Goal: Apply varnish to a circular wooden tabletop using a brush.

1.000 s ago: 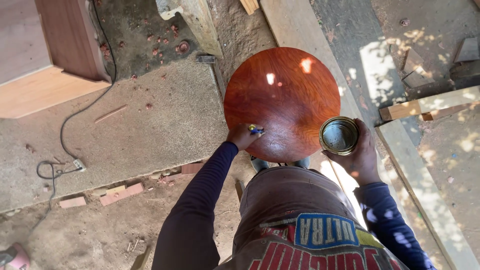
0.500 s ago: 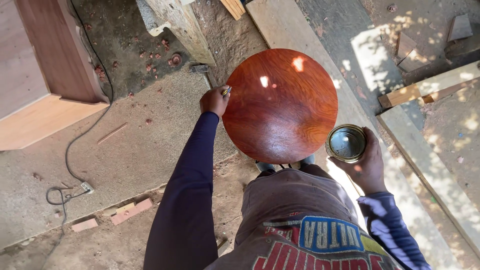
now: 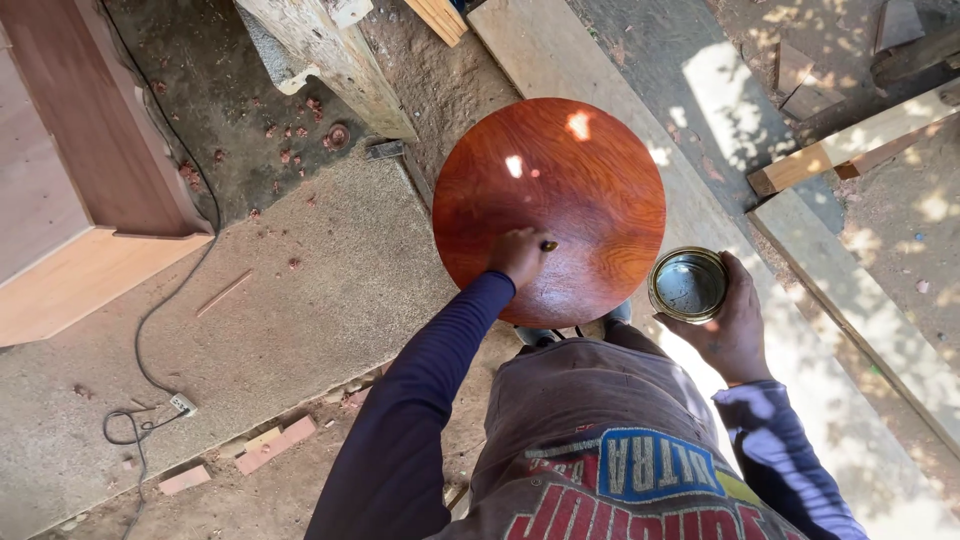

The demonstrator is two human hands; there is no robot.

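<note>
Since a moment ago my left hand [image 3: 518, 256] has slid from the far-left rim of the round red-brown tabletop [image 3: 560, 190] onto its near part, fingers closed on a small brush-like tool [image 3: 549, 245] pressed to the glossy wood. My right hand [image 3: 728, 325], just right of the tabletop, grips an open tin can [image 3: 687, 284]

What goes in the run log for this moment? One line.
left hand: brush on round red tabletop | right hand: holds open tin | tabletop glossy

left hand [image 3: 520, 255] on round tabletop [image 3: 550, 205], right hand [image 3: 730, 325] holding tin [image 3: 687, 284]
</note>
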